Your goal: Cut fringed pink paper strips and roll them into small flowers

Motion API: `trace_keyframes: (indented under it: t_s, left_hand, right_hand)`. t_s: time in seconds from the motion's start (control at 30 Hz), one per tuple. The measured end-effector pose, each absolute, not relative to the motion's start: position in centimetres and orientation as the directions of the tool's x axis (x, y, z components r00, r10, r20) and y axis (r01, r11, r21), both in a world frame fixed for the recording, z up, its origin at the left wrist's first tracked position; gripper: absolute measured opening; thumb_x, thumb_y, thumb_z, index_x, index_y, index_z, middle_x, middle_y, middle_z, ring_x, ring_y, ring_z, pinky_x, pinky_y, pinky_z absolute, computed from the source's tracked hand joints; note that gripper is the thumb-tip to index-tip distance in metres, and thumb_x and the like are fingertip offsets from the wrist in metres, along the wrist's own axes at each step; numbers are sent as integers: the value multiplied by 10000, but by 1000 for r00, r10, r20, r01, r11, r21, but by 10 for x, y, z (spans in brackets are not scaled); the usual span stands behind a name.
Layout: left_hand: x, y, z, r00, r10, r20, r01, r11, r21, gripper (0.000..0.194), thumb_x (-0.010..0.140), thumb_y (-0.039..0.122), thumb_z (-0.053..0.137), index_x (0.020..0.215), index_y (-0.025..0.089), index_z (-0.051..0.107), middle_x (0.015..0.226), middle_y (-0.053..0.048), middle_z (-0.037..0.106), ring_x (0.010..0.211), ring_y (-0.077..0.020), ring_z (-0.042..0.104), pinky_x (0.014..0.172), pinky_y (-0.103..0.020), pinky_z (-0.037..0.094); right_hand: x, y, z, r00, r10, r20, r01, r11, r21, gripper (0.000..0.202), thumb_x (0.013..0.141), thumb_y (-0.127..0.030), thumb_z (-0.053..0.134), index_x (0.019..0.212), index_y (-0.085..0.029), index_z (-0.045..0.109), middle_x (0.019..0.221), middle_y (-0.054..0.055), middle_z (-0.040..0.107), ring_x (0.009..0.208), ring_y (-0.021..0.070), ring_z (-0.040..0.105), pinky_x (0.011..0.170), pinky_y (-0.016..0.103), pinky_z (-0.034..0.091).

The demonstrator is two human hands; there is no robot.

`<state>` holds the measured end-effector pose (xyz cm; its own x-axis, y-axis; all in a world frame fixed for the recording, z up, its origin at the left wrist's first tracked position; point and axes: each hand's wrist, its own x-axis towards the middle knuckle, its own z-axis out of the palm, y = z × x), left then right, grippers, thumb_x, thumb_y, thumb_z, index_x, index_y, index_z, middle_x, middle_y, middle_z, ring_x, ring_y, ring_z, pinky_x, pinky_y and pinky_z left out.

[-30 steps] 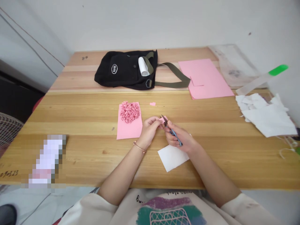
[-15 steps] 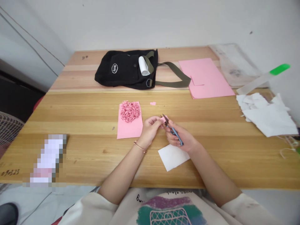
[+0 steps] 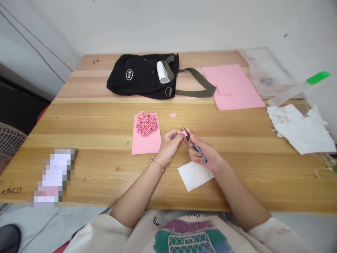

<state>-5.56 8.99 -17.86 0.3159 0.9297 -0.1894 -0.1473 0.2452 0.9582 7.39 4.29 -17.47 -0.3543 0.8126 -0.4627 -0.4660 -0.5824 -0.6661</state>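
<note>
Between finger and thumb my left hand (image 3: 170, 144) pinches a small piece of pink paper (image 3: 185, 133). My right hand (image 3: 204, 153) is wrapped round small blue-handled scissors (image 3: 199, 152), whose dark blades point up and left at the pink piece. Whether the blades touch the paper's edge is too small to tell. A white sheet (image 3: 196, 177) lies partly under my right hand. Left of my hands, a cluster of pink curled paper bits (image 3: 146, 124) rests on a pink card (image 3: 145, 144). Beyond my hands lies a small pink scrap (image 3: 172, 115).
A black bag (image 3: 142, 75) with a green strap lies at the back, near large pink sheets (image 3: 237, 86). At the right are crumpled white papers (image 3: 300, 130) and a green-tipped clear strip (image 3: 300, 88). A blurred phone-like object (image 3: 54, 177) lies front left on the wooden table (image 3: 100, 182).
The view has shifted slightly. My hands keep nearly the same pose, with the scissors still at the pink piece.
</note>
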Motion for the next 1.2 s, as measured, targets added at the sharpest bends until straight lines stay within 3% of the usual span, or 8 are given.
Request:
trace_keyframes:
  t_s: [1.2]
  left_hand:
    - [-53,90,-179,313,930,-191,-140,244,960,225,717,234,565,512,154,517,509,29,529,532,-86,492,598,-220,372]
  right_hand:
    - [75,42,-175,-342,808,-479,-473,-589,-656,392,727,-540,626,668,-203,434,356,-115,332,281,21,168,264,134,158]
